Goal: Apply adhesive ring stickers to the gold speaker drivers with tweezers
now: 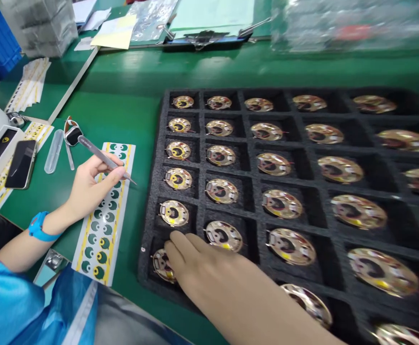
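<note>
Steel tweezers (101,155) are pinched in my left hand (96,184), their tip pointing right, above the table beside a sticker sheet (118,211). That sheet carries rows of dark round stickers with yellow strips; part of it lies under my left hand. My right hand (202,263) reaches into the front-left corner of a black foam tray (146,239). Its fingers are bent together at the right edge of a round gold-coloured housing (161,265); the thumb and fingertips are partly hidden. Another gold housing (174,213) with a yellow patch sits in the compartment behind.
More gold housings (283,203) fill the tray's rows. To the left lie a phone (21,164), a clear plastic case (53,151), a smartwatch (73,136) and another sticker sheet (39,132). A clipboard (209,38) and plastic bags (356,28) are at the back.
</note>
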`<state>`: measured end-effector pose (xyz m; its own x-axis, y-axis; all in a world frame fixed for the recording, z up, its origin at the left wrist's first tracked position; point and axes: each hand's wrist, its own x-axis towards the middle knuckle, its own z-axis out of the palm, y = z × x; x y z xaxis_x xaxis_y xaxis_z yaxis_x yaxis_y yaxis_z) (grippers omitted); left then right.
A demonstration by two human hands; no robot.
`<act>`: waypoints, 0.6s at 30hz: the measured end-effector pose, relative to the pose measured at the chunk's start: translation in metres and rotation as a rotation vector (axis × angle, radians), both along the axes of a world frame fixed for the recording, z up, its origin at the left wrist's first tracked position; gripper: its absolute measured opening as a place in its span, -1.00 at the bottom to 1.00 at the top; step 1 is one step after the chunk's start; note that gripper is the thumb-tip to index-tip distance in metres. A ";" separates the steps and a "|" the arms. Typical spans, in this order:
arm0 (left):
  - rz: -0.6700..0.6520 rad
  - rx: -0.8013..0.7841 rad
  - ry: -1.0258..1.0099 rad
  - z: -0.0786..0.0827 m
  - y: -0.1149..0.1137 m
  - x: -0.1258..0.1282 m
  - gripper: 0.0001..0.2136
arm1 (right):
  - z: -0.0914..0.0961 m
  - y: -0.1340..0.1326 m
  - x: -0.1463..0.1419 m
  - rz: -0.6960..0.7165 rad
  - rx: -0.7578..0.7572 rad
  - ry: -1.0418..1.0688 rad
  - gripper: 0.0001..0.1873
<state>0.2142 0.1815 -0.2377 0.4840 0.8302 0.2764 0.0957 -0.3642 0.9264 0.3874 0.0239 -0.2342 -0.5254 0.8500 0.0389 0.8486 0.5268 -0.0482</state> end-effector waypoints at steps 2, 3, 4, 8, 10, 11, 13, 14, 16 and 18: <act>-0.005 -0.013 0.006 -0.001 0.000 0.000 -0.83 | -0.005 0.004 0.001 0.009 -0.024 0.063 -0.70; -0.007 -0.025 0.003 0.000 -0.001 0.000 -0.83 | -0.004 0.008 0.004 0.021 -0.066 0.120 -0.71; -0.010 -0.043 -0.006 0.000 -0.001 0.000 -0.82 | -0.002 0.013 0.009 0.026 -0.141 0.191 -0.73; -0.073 -0.139 -0.104 0.005 -0.004 -0.001 -0.79 | 0.010 0.041 0.031 -0.054 -0.664 0.673 -0.87; -0.117 -0.158 -0.152 0.008 -0.005 -0.002 -0.79 | 0.008 0.056 0.036 -0.131 -0.864 1.016 -0.84; -0.137 -0.159 -0.161 0.009 -0.006 -0.003 -0.78 | 0.004 0.062 0.036 -0.169 -0.929 1.175 -0.80; -0.178 -0.149 -0.137 0.010 -0.006 -0.004 -0.78 | -0.007 0.072 0.034 -0.230 -1.022 1.418 -0.71; -0.201 -0.136 -0.107 0.010 -0.007 -0.004 -0.78 | -0.012 0.075 0.033 -0.252 -1.049 1.484 -0.68; -0.245 -0.087 -0.038 0.010 -0.007 -0.005 -0.80 | -0.019 0.078 0.030 -0.264 -1.074 1.527 -0.64; -0.273 0.002 0.019 0.009 -0.008 -0.004 -0.84 | -0.022 0.078 0.029 -0.243 -1.067 1.520 -0.63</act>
